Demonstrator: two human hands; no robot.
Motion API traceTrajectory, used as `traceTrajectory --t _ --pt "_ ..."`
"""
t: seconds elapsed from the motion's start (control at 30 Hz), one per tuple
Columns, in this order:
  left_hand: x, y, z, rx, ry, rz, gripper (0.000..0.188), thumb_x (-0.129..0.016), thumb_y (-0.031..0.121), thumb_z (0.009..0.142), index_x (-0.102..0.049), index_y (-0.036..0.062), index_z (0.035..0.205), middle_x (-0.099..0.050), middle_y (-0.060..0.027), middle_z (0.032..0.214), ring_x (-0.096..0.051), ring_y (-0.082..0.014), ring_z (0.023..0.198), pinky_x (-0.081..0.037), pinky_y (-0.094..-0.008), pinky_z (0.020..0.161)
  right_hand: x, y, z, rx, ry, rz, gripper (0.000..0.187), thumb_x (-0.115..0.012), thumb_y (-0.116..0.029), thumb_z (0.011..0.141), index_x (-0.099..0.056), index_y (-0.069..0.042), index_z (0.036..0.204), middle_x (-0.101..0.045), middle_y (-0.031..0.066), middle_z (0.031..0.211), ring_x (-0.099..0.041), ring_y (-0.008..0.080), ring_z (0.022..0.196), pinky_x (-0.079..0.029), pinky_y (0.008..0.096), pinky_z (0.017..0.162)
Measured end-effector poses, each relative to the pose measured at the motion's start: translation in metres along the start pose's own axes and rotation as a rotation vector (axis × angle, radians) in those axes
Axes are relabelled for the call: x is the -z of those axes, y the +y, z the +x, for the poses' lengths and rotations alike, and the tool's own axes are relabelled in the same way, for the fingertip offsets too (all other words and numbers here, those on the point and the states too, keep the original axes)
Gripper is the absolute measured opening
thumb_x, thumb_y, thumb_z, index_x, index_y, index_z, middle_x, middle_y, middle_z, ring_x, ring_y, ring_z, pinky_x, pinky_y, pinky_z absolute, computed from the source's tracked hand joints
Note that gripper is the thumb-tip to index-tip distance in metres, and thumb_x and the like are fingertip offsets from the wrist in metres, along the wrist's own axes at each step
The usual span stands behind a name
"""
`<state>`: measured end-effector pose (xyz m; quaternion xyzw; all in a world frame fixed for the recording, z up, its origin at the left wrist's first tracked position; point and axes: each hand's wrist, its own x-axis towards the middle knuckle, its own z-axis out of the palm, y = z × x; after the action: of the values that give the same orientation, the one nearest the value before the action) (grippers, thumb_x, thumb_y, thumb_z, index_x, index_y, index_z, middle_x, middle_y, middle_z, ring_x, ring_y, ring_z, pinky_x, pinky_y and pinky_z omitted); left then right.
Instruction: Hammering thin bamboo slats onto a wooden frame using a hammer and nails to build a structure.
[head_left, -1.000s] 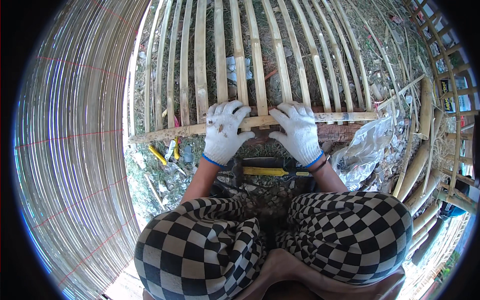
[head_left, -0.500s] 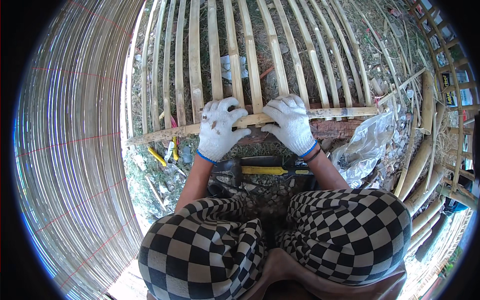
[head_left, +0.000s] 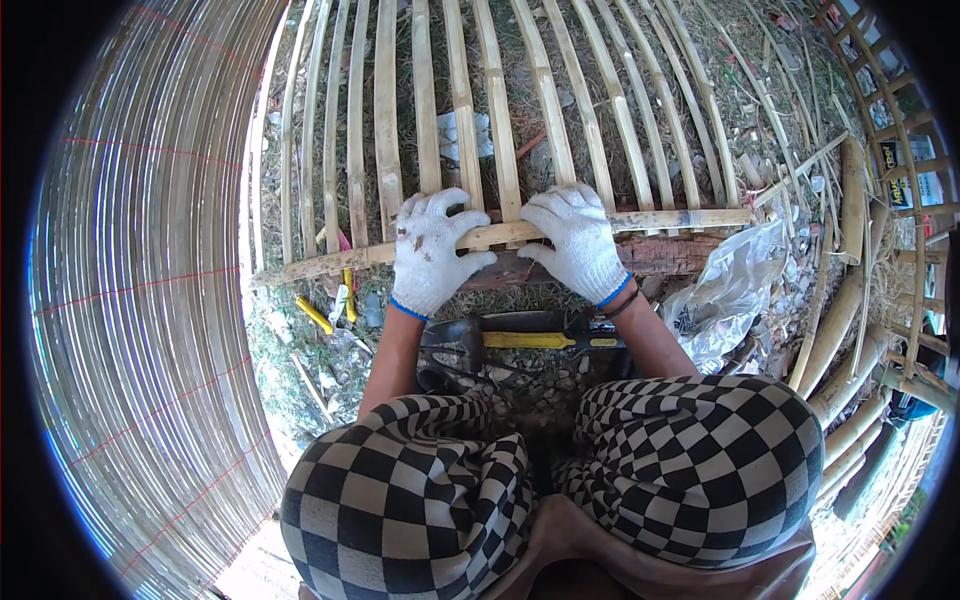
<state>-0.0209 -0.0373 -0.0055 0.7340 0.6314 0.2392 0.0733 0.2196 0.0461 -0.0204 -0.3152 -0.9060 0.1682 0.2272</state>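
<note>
Long pale bamboo slats (head_left: 504,130) run side by side away from me. A bamboo crosspiece (head_left: 505,235) lies across their near ends, tilting up a little toward the right. My left hand (head_left: 430,252), in a white knitted glove with a blue cuff, is closed around the crosspiece left of its middle, fingers curled over the far side and thumb on the near side. Brown specks cling to the back of that glove. A short way to the right, my right hand (head_left: 574,240), gloved alike, grips the same piece. The fingertips are partly hidden behind the bamboo.
Under the slat ends lies a reddish-brown timber (head_left: 670,250). A hammer with a yellow and black handle (head_left: 528,340) rests before my knees. Yellow-handled pliers (head_left: 315,314) lie at left, a clear plastic bag (head_left: 735,285) at right. A bamboo blind (head_left: 150,300) stands along the left.
Both hands have shifted slightly left and away from me, still gripping the crosspiece. The near slat ends have moved a little with it.
</note>
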Motion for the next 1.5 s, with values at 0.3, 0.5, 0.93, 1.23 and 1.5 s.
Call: traceTrajectory --t 0.3,0.5,0.93,1.23,1.5 --pt "0.001 0.020 0.000 0.022 -0.051 0.051 0.068 -0.097 0.037 0.063 -0.075 0.0204 0.125 -0.062 -0.0071 0.136 -0.055 -0.0363 0.133 -0.035 -0.0566 0.120 0.050 -0.030 -0.068 -0.188 0.247 -0.036 0.046 -0.095 -0.022 0.077 -0.075 -0.009 0.117 -0.073 0.0087 0.117 -0.070 0.0260 0.106 -0.054 0.0420 0.097" --pt "-0.028 0.036 0.024 -0.070 -0.065 -0.025 0.063 -0.095 0.038 0.068 -0.075 0.0208 0.126 -0.063 -0.0045 0.137 -0.056 -0.0326 0.134 -0.034 -0.0569 0.123 0.120 0.005 -0.174 -0.904 0.306 -0.033 0.017 -0.083 -0.016 0.093 -0.076 -0.003 0.102 -0.074 0.0119 0.087 -0.071 0.0210 0.073 -0.058 0.0373 0.072" --pt "-0.032 0.022 0.019 -0.116 -0.001 -0.112 0.051 -0.095 0.031 0.071 -0.078 0.0167 0.117 -0.065 -0.0060 0.134 -0.060 -0.0330 0.130 -0.043 -0.0532 0.117 0.113 0.038 -0.231 -0.951 0.117 -0.056 0.025 -0.073 -0.009 0.090 -0.079 -0.004 0.114 -0.078 0.0143 0.113 -0.076 0.0314 0.107 -0.059 0.0426 0.092" --pt "-0.034 0.025 0.025 -0.151 -0.047 -0.098 0.049 -0.091 0.033 0.077 -0.074 0.0144 0.118 -0.061 -0.0055 0.131 -0.058 -0.0309 0.129 -0.044 -0.0471 0.112 0.099 0.045 -0.231 -0.870 -0.008 -0.169 0.021 -0.077 -0.017 0.087 -0.082 -0.008 0.106 -0.075 0.0126 0.109 -0.073 0.0360 0.099 -0.058 0.0443 0.086" --pt "-0.033 0.028 0.026 -0.121 -0.052 -0.109 0.049 -0.094 0.028 0.072 -0.075 0.0137 0.115 -0.063 -0.0043 0.128 -0.061 -0.0324 0.125 -0.045 -0.0482 0.111 0.090 0.052 -0.237 -0.840 -0.078 -0.278 0.018 -0.076 -0.016 0.087 -0.081 -0.008 0.102 -0.074 0.0134 0.103 -0.073 0.0375 0.095 -0.057 0.0469 0.084"
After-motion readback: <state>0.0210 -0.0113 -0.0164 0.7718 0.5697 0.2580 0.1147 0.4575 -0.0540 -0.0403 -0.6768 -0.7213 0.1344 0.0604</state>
